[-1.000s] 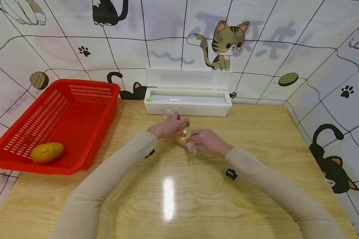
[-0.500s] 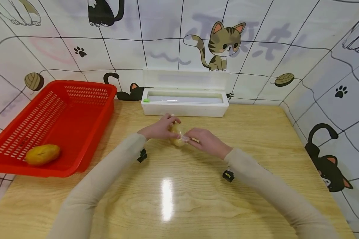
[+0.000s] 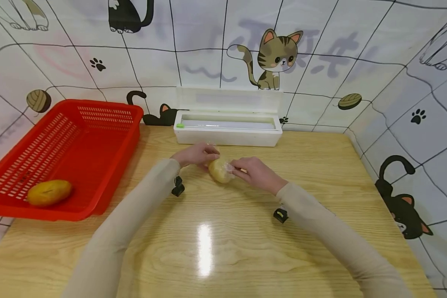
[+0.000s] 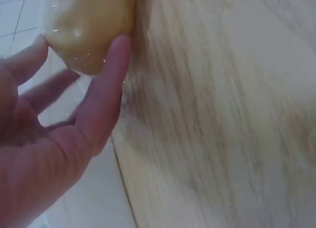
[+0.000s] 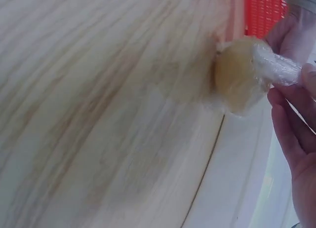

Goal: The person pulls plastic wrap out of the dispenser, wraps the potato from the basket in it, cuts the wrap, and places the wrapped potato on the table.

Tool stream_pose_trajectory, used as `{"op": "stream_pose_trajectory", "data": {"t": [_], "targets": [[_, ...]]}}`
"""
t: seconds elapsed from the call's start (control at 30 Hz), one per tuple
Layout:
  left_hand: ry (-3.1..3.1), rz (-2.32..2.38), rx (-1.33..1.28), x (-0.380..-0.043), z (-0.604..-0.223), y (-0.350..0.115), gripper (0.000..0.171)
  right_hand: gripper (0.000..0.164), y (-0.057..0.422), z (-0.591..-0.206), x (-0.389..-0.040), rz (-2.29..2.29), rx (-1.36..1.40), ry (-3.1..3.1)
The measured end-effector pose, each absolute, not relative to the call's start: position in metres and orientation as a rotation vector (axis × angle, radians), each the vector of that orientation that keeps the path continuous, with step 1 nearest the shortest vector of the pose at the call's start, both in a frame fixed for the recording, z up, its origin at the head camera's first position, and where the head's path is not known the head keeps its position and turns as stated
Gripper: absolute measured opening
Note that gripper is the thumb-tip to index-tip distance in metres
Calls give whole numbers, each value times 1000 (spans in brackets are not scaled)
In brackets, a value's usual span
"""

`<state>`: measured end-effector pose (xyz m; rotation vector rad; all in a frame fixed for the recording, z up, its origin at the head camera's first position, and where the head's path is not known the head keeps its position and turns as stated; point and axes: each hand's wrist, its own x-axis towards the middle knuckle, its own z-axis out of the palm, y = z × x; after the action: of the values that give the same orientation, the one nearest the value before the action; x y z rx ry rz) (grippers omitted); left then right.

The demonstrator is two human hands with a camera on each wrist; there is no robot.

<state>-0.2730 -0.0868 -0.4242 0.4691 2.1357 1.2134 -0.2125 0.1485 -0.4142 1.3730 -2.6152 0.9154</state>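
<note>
A person in beige sleeves (image 3: 328,223) worked with both bare hands over a pale wooden surface (image 3: 301,248). Near the centre of the frame, just in front of a long white box, sat a rounded, pale yellow bundle (image 3: 219,171) wrapped in clear plastic film; I could not tell what food it was. To the right of it, the right hand (image 3: 258,174) pinched a gathered tail of the film (image 5: 284,72) between thumb and fingers, and the right wrist view showed that tail running from the bundle into the fingertips. The left hand (image 3: 193,155) was at the bundle's upper left, its fingers spread about one end in the left wrist view; whether it gripped the bundle or only lay against it, I could not tell.

The white box (image 3: 227,136) stretched along the far edge of the surface, at upper centre, its lid (image 3: 229,99) raised behind it and a small green tab (image 3: 180,125) at its left end. On the left of the frame stood a red plastic basket (image 3: 100,153) with slotted sides, and a yellow, oval fruit (image 3: 49,193) lay in its lower left part. Behind everything hung a white backdrop (image 3: 197,25) with black grid lines and cartoon cats, the striped one (image 3: 277,58) sitting at upper right.
</note>
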Motion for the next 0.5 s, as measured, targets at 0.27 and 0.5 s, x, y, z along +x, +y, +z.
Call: {"op": "stream_pose_trajectory", "data": {"t": [0.27, 0.5], "targets": [[2098, 1115, 550, -265, -425, -74, 34, 7, 141, -416, -218, 984, 1377, -2620], [2080, 1125, 529, -261, -417, -75, 33, 8, 134, -413, -219, 1103, 1229, -2744]]}}
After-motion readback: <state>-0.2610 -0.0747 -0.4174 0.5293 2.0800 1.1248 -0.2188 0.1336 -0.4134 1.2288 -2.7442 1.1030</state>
